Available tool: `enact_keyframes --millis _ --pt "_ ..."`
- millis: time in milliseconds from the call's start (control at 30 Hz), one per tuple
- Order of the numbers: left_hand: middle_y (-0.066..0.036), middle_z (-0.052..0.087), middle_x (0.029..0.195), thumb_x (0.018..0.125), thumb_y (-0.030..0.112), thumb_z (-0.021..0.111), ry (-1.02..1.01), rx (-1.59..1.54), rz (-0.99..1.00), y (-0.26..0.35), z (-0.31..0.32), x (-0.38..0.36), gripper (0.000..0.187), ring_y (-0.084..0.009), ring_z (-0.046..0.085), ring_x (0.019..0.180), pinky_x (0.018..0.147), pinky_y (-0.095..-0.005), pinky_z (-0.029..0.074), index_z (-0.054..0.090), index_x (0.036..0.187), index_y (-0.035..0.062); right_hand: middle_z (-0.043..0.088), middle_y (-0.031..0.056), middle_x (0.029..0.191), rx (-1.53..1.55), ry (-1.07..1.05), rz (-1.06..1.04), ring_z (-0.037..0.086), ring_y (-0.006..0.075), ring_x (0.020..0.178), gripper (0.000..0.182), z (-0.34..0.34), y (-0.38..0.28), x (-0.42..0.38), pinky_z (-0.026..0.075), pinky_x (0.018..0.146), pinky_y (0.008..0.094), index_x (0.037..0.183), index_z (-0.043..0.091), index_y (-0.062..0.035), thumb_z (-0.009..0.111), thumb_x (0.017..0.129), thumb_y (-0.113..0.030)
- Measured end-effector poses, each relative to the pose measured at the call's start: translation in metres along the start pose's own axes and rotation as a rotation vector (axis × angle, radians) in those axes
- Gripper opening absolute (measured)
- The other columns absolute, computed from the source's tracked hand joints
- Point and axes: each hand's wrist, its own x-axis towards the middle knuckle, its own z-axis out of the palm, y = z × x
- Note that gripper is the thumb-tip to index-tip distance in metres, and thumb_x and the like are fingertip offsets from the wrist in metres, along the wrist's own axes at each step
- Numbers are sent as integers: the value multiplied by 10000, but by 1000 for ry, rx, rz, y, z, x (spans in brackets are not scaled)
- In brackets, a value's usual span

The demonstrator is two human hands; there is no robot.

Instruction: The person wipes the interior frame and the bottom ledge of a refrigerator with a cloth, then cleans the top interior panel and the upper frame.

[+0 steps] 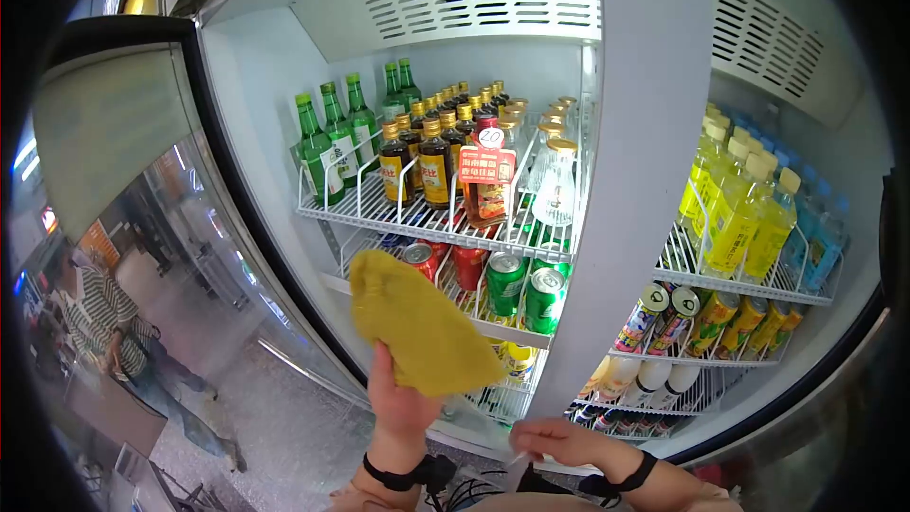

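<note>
My left hand (403, 398) grips a folded yellow cloth (417, 327), raised in front of the fridge's left compartment. The cloth covers part of the shelf of cans. Lower down and to the right, my right hand (555, 441) is closed, its fingertips pinched together; what they hold, if anything, I cannot make out. Behind the cloth are green cans (547, 299) and a red can (469, 267). On the wire shelf (427, 225) above stand green bottles (363, 118), dark bottles with yellow labels (435, 171) and clear glass bottles (556, 185).
The fridge's glass door (237, 228) stands open on the left. A grey upright post (635, 133) divides the compartments. The right one holds yellow drink bottles (735, 228), blue bottles (820, 251) and cans (711, 322). A person in a striped shirt (104, 308) is at the far left.
</note>
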Motion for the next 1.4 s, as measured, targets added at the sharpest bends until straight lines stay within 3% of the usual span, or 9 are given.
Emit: enact_keyframes --millis 267,333,433,533,633,733,767,1000,1400 --pt "-113 491 1319 993 337 325 230 370 -15 47 -42 28 465 -257 484 1204 999 -401 390 391 1344 40 565 37 636 -392 19 -343 507 167 532 160 -66 -31 -113 394 478 293 723 583 -25 589 836 -138" --pt "-111 523 1278 990 276 359 293 394 -13 54 -44 36 430 -233 514 1167 982 -361 402 404 1323 8 509 64 586 175 609 -773 463 158 460 190 -54 -4 -170 389 420 320 672 458 -60 598 792 -106" --pt "-118 539 1245 944 129 415 311 1120 128 40 -15 54 334 -224 540 1088 944 -345 401 486 1244 1 485 76 557 543 451 -1155 392 141 362 160 -77 14 -236 336 341 301 675 426 -82 572 736 -57" --pt "-170 483 1302 866 27 452 91 1458 370 -11 16 84 370 -288 494 1156 977 -368 372 513 1231 19 502 87 577 395 446 -1127 379 146 344 175 -74 13 -263 313 333 299 676 407 -70 568 729 -28" --pt "-208 362 1404 833 3 408 -313 1163 376 -52 74 114 524 -308 334 1319 1074 -363 266 356 1353 -31 414 60 500 407 1179 -1086 370 156 407 218 -52 29 -257 301 389 296 662 401 -66 599 754 -69" --pt "-232 294 1445 838 7 388 -402 1034 372 -76 85 114 602 -318 295 1347 1092 -364 237 218 1410 -71 359 38 465 281 677 -882 346 132 430 267 -45 13 -256 280 423 262 584 375 -80 584 743 -130" --pt "-252 281 1445 849 28 415 -400 1123 509 -82 85 108 632 -364 296 1340 1098 -384 229 164 1417 -86 434 8 784 285 1003 -750 418 156 759 393 -13 18 -255 395 843 340 788 429 -104 719 754 -368" --pt "-262 289 1434 918 62 368 -89 901 117 -147 -1 14 513 -377 322 1324 1081 -400 260 232 1392 -80 460 -7 738 275 1458 -482 424 122 650 321 12 15 -225 412 612 247 830 473 -115 620 804 -399" --pt "-239 300 1414 832 -64 458 -355 1185 841 -80 107 156 566 -371 337 1301 1054 -393 307 297 1374 -45 496 37 706 387 1361 -384 447 126 602 139 14 -10 -219 366 508 228 834 542 -95 598 781 -210"
